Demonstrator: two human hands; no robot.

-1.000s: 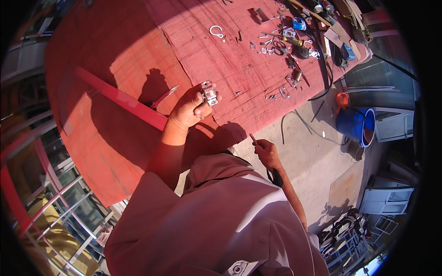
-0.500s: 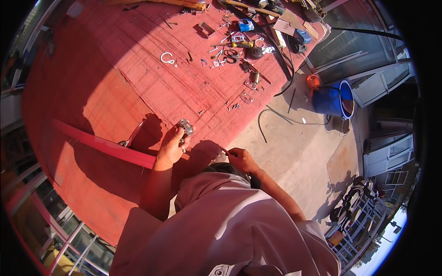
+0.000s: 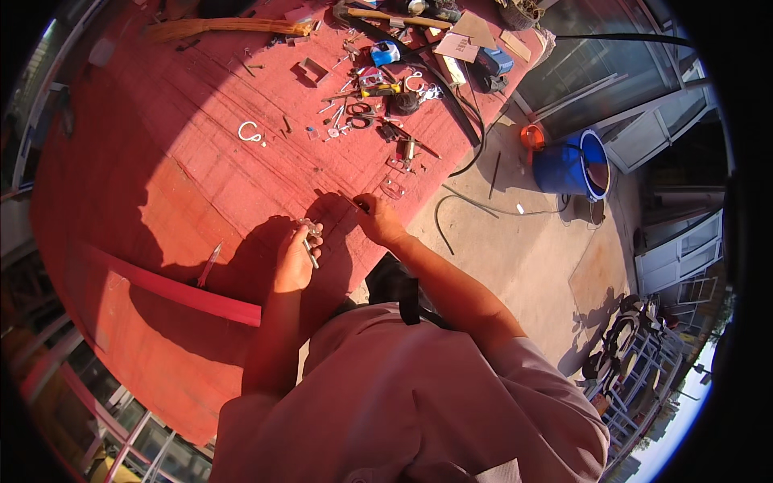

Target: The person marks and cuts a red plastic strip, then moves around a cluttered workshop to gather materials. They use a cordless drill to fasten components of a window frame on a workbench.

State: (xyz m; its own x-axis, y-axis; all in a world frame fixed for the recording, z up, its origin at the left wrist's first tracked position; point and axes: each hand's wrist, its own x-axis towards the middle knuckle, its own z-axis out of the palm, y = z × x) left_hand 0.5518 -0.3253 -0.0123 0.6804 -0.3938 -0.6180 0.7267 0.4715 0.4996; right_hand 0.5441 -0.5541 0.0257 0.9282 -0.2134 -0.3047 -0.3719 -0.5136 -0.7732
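Note:
My left hand [image 3: 292,267] is closed around a small silvery metal fitting [image 3: 310,229]. A short pale rod [image 3: 312,254] sticks out below the fingers; whether it belongs to the fitting I cannot tell. My right hand [image 3: 383,222] hovers near the table's right edge, closed on a thin, dark, pointed tool [image 3: 349,198]. Its tip is directed left, apart from the fitting, and its kind is too small to make out. Both hands are over the red-covered table [image 3: 217,189], and their shadows fall on it.
A red strip [image 3: 181,294] lies left of my left forearm. Farther off are a white hook [image 3: 250,132], scissors [image 3: 361,115], a blue tape measure [image 3: 385,53], a hammer [image 3: 386,16] and loose screws. Beyond the right edge, a blue bucket [image 3: 555,171] and a hose [image 3: 475,201] are on the floor.
My right hand has moved forward and left from beside my body to over the table, carrying the thin tool. My left hand has turned the metal fitting. The view has shifted somewhat.

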